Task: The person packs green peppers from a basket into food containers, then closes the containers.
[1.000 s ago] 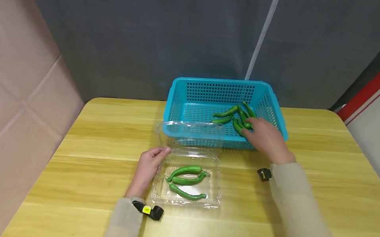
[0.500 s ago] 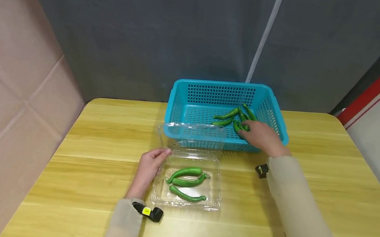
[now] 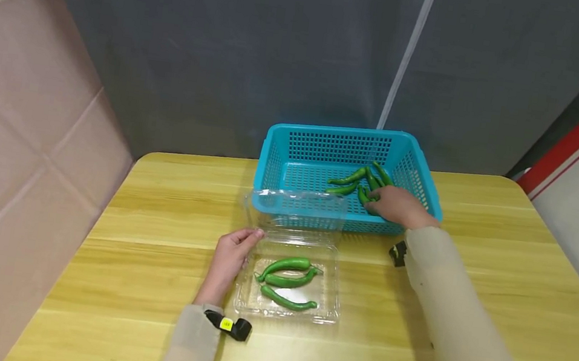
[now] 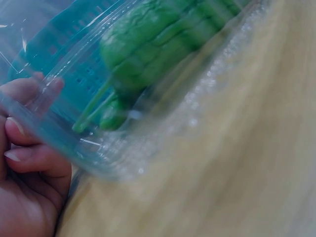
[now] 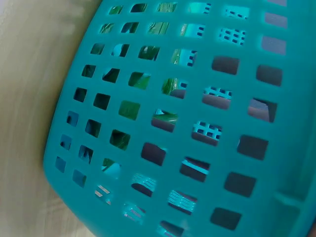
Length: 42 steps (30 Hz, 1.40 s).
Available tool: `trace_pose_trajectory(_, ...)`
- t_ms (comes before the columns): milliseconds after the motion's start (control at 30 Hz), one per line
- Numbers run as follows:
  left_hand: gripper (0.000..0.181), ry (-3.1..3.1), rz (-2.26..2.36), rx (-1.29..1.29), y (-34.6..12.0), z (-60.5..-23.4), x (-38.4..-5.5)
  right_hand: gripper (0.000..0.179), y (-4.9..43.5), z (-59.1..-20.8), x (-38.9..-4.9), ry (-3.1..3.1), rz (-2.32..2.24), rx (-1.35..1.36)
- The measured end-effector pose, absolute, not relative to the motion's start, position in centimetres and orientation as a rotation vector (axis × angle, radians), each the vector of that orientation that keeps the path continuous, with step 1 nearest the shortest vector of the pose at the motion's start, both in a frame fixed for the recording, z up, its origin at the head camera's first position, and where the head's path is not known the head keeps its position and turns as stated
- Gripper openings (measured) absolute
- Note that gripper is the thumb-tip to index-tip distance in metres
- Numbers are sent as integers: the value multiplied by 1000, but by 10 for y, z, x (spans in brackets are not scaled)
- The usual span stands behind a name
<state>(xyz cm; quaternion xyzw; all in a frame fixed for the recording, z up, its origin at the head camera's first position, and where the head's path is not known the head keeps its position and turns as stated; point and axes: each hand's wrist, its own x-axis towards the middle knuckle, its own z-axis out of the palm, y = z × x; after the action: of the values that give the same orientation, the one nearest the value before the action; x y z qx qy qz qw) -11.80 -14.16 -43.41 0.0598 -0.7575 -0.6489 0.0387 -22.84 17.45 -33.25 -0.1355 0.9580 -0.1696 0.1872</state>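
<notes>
Peppers [image 3: 288, 281] in basket [image 3: 303, 175] and clear box [image 3: 329, 286], on yellow wood-grain table [image 3: 148, 253] before grey backdrop [image 3: 257, 48], pinkish panel [image 3: 4, 137] at left; left hand [image 3: 230, 252] pinching box edge, right hand [image 3: 398, 207] at basket peppers, grip unclear.

So over the last second your right hand [image 3: 400, 206] is sinking lower over the green peppers [image 3: 362, 195] in the blue basket [image 3: 272, 163], your fingers [image 3: 379, 196] are bunching closer, and your right sleeve [image 3: 439, 273] is creeping toward the near rim.

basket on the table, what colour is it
The basket is turquoise blue, clearest in the head view.
</notes>
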Motion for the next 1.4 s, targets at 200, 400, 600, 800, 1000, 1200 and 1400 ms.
trace_pose_trajectory(200,36,-2336,-1975,180,-141,-435,-118,45,176,-334,-232,2696,-448,-383)
trace_pose_trajectory(400,36,-2329,-1989,172,-140,-436,-118,43,178,-334,-235,2654,-396,-350)
trace_pose_trajectory(600,37,-2324,-1987,171,-139,-435,-119,44,180,-333,-236,2596,-375,-235)
trace_pose_trajectory(800,36,-2325,-1991,175,-139,-435,-119,17,178,-332,-236,2590,-362,-236)
trace_pose_trajectory(1000,36,-2318,-1998,184,-141,-434,-119,6,177,-332,-236,2595,-377,-265)
trace_pose_trajectory(1200,36,-2311,-2005,198,-142,-434,-119,17,175,-334,-239,2599,-361,-232)
trace_pose_trajectory(1400,35,-2310,-1995,198,-142,-435,-119,16,175,-336,-242,2595,-324,-144)
